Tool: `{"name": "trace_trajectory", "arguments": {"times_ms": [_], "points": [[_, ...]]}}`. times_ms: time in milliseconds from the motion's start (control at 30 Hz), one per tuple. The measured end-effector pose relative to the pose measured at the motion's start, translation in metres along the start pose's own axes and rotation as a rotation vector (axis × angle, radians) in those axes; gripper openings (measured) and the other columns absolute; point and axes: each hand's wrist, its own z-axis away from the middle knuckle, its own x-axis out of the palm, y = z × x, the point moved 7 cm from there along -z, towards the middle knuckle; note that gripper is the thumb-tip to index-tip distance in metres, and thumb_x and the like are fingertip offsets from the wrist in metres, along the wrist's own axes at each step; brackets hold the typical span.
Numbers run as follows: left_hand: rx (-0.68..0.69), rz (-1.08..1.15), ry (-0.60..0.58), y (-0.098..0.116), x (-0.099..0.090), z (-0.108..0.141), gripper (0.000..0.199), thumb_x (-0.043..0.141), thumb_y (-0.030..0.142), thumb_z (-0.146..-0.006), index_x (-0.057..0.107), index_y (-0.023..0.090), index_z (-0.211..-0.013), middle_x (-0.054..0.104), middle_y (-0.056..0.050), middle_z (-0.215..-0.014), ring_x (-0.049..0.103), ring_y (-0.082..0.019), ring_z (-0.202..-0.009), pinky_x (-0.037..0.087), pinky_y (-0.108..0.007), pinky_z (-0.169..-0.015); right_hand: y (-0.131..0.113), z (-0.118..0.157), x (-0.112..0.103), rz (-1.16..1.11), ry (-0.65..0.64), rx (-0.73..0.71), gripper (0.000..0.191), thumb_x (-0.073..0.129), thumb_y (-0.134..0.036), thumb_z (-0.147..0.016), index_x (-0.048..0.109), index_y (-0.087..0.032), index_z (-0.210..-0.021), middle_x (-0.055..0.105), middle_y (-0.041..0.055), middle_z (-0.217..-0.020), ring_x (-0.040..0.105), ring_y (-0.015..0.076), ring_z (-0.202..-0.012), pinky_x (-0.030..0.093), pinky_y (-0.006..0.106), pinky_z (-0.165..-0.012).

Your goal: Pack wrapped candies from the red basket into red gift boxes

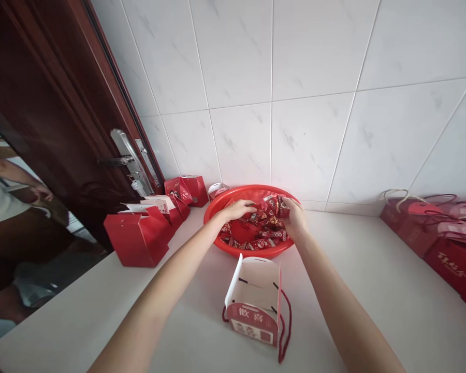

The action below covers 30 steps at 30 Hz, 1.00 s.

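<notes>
A red plastic basket (pixel 252 255) stands against the wall, with several small red printed snack packets (pixel 262 243) inside. My left hand (pixel 238 210) reaches over its left side, fingers stretched out and touching the packets; nothing is clearly held. At the basket's right side, my right hand (pixel 294 215) grips a shiny red snack packet (pixel 280 206) between thumb and fingers. In front of the basket, between my forearms, sits a red and white gift box (pixel 254 324) with its top open and dark red rope handles hanging at its sides. Its visible inside is bare white card.
Several red gift boxes (pixel 134 238) stand along the left of the white tabletop (pixel 194 321). Red gift bags (pixel 435 233) with rope handles line the right side. White tiled wall (pixel 241 140) rises behind. A dark wooden door (pixel 62 103) is at left, with a person (pixel 8 197) beyond.
</notes>
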Motion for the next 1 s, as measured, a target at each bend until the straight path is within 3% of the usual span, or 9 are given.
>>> {"name": "trace_trajectory", "arguments": {"times_ms": [267,400,467,533,600,667,767,900,1000], "points": [[0.008,-0.055,0.097,-0.006,-0.005,-0.004,0.038,0.063,0.036,-0.085,0.069,0.022,-0.119,0.07,-0.006,-0.128,0.064,-0.026,-0.117,0.048,-0.032,-0.099,-0.002,0.001,0.001,0.002,-0.004,0.002,0.009,0.072,-0.028,-0.065,0.066,-0.022,-0.067,0.071,-0.0022,-0.067,0.062,0.0162,-0.058,0.048,0.026,-0.048],[0.03,-0.105,0.199,-0.002,-0.014,0.0,0.046,0.058,0.032,-0.089,0.059,0.023,-0.134,0.056,-0.006,-0.147,0.055,-0.024,-0.129,0.045,-0.031,-0.103,-0.001,0.002,0.0,0.009,-0.009,-0.003,0.012,0.074,-0.029,-0.066,0.065,-0.022,-0.067,0.07,-0.0021,-0.066,0.062,0.0164,-0.057,0.046,0.026,-0.046],[0.033,-0.143,0.185,0.002,-0.014,0.003,0.043,0.059,0.028,-0.087,0.062,0.023,-0.13,0.057,-0.006,-0.146,0.053,-0.024,-0.131,0.042,-0.031,-0.105,-0.001,0.001,0.0,0.015,-0.009,-0.002,0.013,0.074,-0.03,-0.066,0.065,-0.022,-0.067,0.068,-0.0027,-0.064,0.062,0.0164,-0.055,0.045,0.027,-0.046],[0.026,-0.176,0.063,0.005,-0.006,0.006,0.031,0.063,0.026,-0.083,0.073,0.022,-0.112,0.07,-0.004,-0.126,0.062,-0.024,-0.119,0.046,-0.029,-0.099,0.0,0.0,0.0,0.019,-0.003,-0.002,0.012,0.073,-0.031,-0.067,0.065,-0.022,-0.067,0.067,-0.0032,-0.062,0.061,0.0163,-0.054,0.044,0.027,-0.046],[-0.003,-0.209,-0.161,0.006,0.011,0.011,0.019,0.073,0.029,-0.074,0.079,0.023,-0.091,0.078,-0.001,-0.099,0.069,-0.023,-0.099,0.05,-0.027,-0.087,0.0,0.0,-0.001,0.022,0.003,-0.004,0.012,0.072,-0.031,-0.067,0.064,-0.022,-0.067,0.067,-0.0035,-0.062,0.061,0.0161,-0.054,0.043,0.027,-0.046],[-0.053,-0.251,-0.402,0.006,0.03,0.02,0.019,0.082,0.032,-0.062,0.08,0.023,-0.08,0.078,0.0,-0.085,0.071,-0.023,-0.086,0.052,-0.026,-0.076,0.0,-0.001,-0.001,0.027,0.004,-0.005,0.011,0.072,-0.029,-0.066,0.064,-0.023,-0.067,0.067,-0.0038,-0.062,0.06,0.0156,-0.055,0.043,0.026,-0.047],[-0.111,-0.288,-0.616,0.008,0.048,0.031,0.03,0.085,0.037,-0.058,0.081,0.024,-0.085,0.079,0.0,-0.089,0.071,-0.023,-0.084,0.052,-0.026,-0.07,0.0,-0.001,-0.001,0.037,0.001,-0.006,0.009,0.071,-0.028,-0.065,0.065,-0.023,-0.067,0.068,-0.0038,-0.063,0.06,0.0154,-0.056,0.042,0.026,-0.047],[-0.084,-0.271,-0.735,0.013,0.059,0.036,0.046,0.087,0.036,-0.055,0.079,0.024,-0.099,0.077,0.0,-0.102,0.069,-0.024,-0.096,0.053,-0.025,-0.074,-0.001,0.0,-0.002,0.054,0.016,-0.011,0.01,0.072,-0.03,-0.065,0.065,-0.024,-0.067,0.069,-0.0034,-0.065,0.061,0.0164,-0.058,0.042,0.025,-0.046],[-0.072,-0.2,-0.82,0.011,0.064,0.038,0.055,0.087,0.032,-0.052,0.077,0.023,-0.106,0.077,0.0,-0.097,0.069,-0.023,-0.092,0.053,-0.025,-0.072,-0.002,0.001,-0.002,0.07,0.026,-0.015,0.012,0.075,-0.03,-0.063,0.067,-0.024,-0.068,0.07,-0.0027,-0.067,0.061,0.0166,-0.059,0.039,0.025,-0.044]]}}
